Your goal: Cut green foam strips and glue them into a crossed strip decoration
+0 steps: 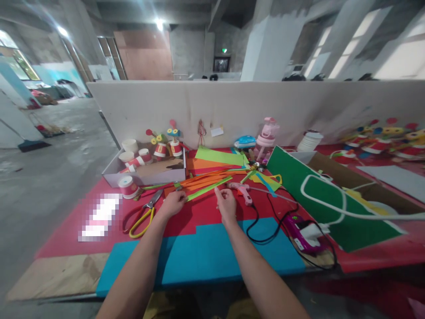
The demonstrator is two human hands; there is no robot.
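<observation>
A narrow lime-green strip (207,189) slants over the red table cover between my hands. My left hand (174,203) pinches its lower left end. My right hand (226,203) is under its right part, thumb and fingers pressed together at the strip's edge. Orange strips (206,177) lie just behind. Large scissors (146,212) with red and yellow handles rest left of my left hand. A pink glue gun (244,192) lies right of my right hand. Blue sheets (206,257) cover the table's front edge below my wrists.
A cardboard box (156,172) with paper cups stands at the left, a cup (128,187) before it. At the right are a purple power strip (303,235), black cables and a green board (318,199). A white partition (232,104) rises behind the table.
</observation>
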